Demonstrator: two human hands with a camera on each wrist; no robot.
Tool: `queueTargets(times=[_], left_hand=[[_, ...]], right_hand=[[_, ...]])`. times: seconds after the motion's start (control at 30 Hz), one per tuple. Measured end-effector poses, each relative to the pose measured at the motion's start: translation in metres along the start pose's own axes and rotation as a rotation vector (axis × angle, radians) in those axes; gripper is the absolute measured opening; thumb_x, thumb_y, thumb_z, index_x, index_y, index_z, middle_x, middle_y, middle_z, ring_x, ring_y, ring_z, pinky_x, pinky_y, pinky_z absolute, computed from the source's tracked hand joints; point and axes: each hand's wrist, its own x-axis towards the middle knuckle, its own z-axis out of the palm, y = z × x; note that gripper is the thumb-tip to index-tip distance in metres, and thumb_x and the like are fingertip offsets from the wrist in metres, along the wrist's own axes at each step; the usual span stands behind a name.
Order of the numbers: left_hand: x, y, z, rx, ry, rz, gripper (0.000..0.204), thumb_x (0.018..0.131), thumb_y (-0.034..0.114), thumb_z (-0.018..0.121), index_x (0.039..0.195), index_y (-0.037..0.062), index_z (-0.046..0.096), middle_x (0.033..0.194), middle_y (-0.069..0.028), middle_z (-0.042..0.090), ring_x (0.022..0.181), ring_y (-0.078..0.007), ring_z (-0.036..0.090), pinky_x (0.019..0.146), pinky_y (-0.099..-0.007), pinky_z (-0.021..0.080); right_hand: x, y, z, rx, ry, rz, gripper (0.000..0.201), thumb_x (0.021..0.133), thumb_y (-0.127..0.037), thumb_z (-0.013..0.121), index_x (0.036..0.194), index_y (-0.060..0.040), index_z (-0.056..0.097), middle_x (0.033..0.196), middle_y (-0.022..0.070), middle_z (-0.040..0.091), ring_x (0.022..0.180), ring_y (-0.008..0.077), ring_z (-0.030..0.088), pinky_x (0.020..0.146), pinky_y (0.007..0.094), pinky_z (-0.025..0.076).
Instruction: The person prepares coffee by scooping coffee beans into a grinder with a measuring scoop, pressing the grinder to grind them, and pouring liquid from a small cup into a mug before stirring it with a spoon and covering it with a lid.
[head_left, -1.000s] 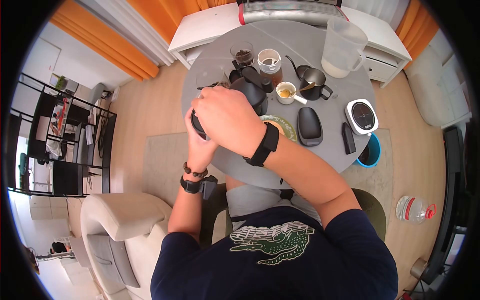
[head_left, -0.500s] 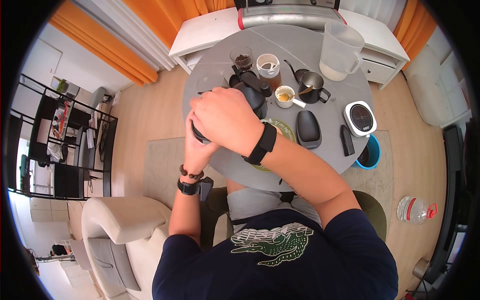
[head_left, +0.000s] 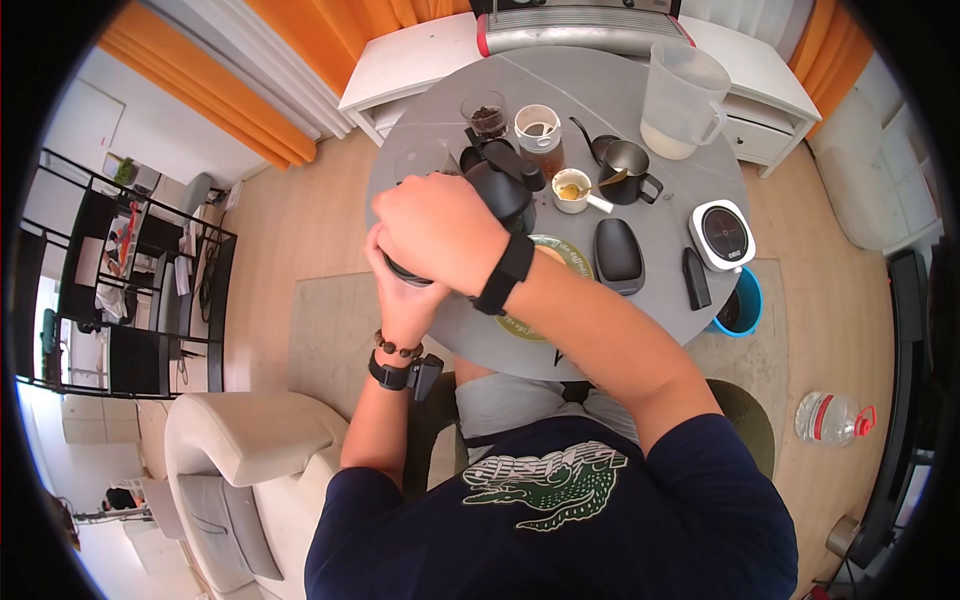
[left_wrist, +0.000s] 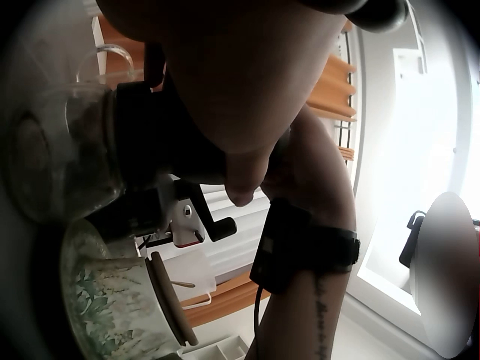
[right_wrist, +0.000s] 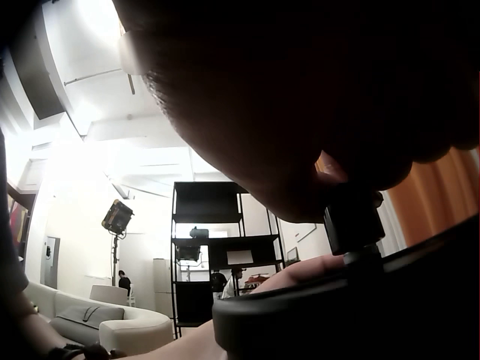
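Observation:
My left hand wraps round a round black-topped object, mostly hidden under my right hand, just over the table's near-left edge. In the right wrist view, a broad black disc carries a small black knob on a metal stem, and the curled fingers of my right hand lie over the knob. The left wrist view has my left hand close against a dark cylindrical body; a clear glass jar shows beside it.
On the grey round table stand a black kettle, glass of dark bits, white-rimmed glass, small white pan, metal pitcher, tall jug, black rounded object, white scale and plate.
My right hand and wrist have shifted a little to the left over the black top. My left wrist has moved slightly right, and both hands keep their hold.

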Motion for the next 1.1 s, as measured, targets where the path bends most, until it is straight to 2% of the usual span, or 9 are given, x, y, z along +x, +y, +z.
queueTargets(times=[0.1, 0.13, 0.33, 0.4, 0.53, 0.63, 0.77, 1.03, 1.1], left_hand=[[0.0, 0.0, 0.0, -0.007, -0.004, -0.008, 0.119, 0.076, 0.02, 0.104, 0.167, 0.0054, 0.029, 0.157, -0.019, 0.053, 0.142, -0.0296, 0.058, 0.119, -0.0452, 0.05], [-0.001, 0.002, 0.001, -0.008, -0.002, -0.009, 0.119, 0.076, 0.02, 0.104, 0.167, 0.0054, 0.029, 0.157, -0.019, 0.053, 0.142, -0.0296, 0.058, 0.119, -0.0452, 0.05], [0.0, 0.011, 0.004, -0.107, -0.008, -0.029, 0.118, 0.076, 0.02, 0.105, 0.166, 0.0058, 0.031, 0.156, -0.0194, 0.053, 0.139, -0.0285, 0.061, 0.116, -0.0434, 0.054], [0.0, 0.02, 0.005, -0.043, -0.017, -0.014, 0.114, 0.08, 0.012, 0.099, 0.169, 0.0043, 0.028, 0.157, -0.0171, 0.051, 0.138, -0.0253, 0.062, 0.116, -0.0414, 0.055], [0.001, 0.021, 0.005, -0.101, -0.015, -0.041, 0.127, 0.075, 0.022, 0.107, 0.172, 0.0057, 0.027, 0.161, -0.0218, 0.053, 0.144, -0.0307, 0.061, 0.119, -0.045, 0.054], [0.001, 0.019, 0.005, -0.09, -0.024, -0.029, 0.117, 0.08, 0.015, 0.098, 0.172, 0.0034, 0.027, 0.159, -0.0165, 0.051, 0.143, -0.0263, 0.058, 0.119, -0.042, 0.053], [0.002, 0.007, 0.004, -0.076, -0.009, 0.012, 0.128, 0.075, 0.02, 0.106, 0.174, 0.004, 0.026, 0.166, -0.021, 0.048, 0.148, -0.031, 0.057, 0.122, -0.0462, 0.052], [0.002, -0.007, 0.001, -0.078, -0.039, 0.048, 0.13, 0.08, 0.025, 0.103, 0.177, 0.005, 0.018, 0.17, -0.0151, 0.045, 0.154, -0.0278, 0.05, 0.128, -0.0457, 0.044], [0.004, -0.012, -0.003, -0.236, -0.088, 0.041, 0.136, 0.081, 0.022, 0.104, 0.18, 0.0059, 0.011, 0.173, -0.0152, 0.042, 0.158, -0.0278, 0.048, 0.129, -0.0466, 0.043]], right_hand=[[-0.001, 0.01, -0.015, 0.039, -0.144, -0.018, 0.022, 0.094, -0.026, 0.071, 0.087, -0.007, 0.081, 0.084, 0.0186, 0.079, 0.08, 0.0428, 0.078, 0.076, 0.0517, 0.064], [-0.002, 0.011, -0.025, 0.062, -0.198, -0.036, 0.021, 0.096, -0.025, 0.072, 0.096, -0.0075, 0.083, 0.091, 0.0173, 0.08, 0.089, 0.0415, 0.079, 0.081, 0.0515, 0.064], [-0.009, 0.028, -0.036, 0.148, -0.258, -0.096, 0.03, 0.092, -0.028, 0.081, 0.115, -0.0084, 0.083, 0.103, 0.0169, 0.082, 0.102, 0.0381, 0.079, 0.091, 0.05, 0.062], [-0.008, 0.027, -0.037, 0.123, -0.252, -0.098, 0.031, 0.091, -0.029, 0.082, 0.114, -0.0081, 0.084, 0.102, 0.0175, 0.082, 0.1, 0.0382, 0.079, 0.089, 0.0499, 0.063], [-0.003, 0.017, -0.048, 0.034, -0.295, -0.061, 0.032, 0.088, -0.032, 0.084, 0.108, -0.0064, 0.085, 0.097, 0.019, 0.082, 0.095, 0.038, 0.08, 0.084, 0.0497, 0.063], [-0.003, 0.016, -0.039, 0.012, -0.247, -0.064, 0.033, 0.087, -0.033, 0.085, 0.104, -0.0048, 0.085, 0.093, 0.0193, 0.081, 0.09, 0.0387, 0.079, 0.081, 0.0494, 0.064], [-0.003, 0.015, -0.034, 0.029, -0.256, -0.045, 0.034, 0.088, -0.033, 0.083, 0.106, -0.0041, 0.085, 0.095, 0.0182, 0.08, 0.093, 0.0384, 0.079, 0.083, 0.0479, 0.064], [-0.01, 0.014, -0.014, 0.103, -0.168, -0.111, 0.025, 0.096, -0.012, 0.066, 0.112, -0.0099, 0.086, 0.107, 0.0149, 0.079, 0.099, 0.0379, 0.076, 0.09, 0.0497, 0.062], [-0.008, 0.012, -0.018, 0.134, -0.219, -0.136, 0.027, 0.096, -0.01, 0.065, 0.112, -0.0108, 0.086, 0.106, 0.015, 0.078, 0.099, 0.0382, 0.076, 0.091, 0.0499, 0.062]])
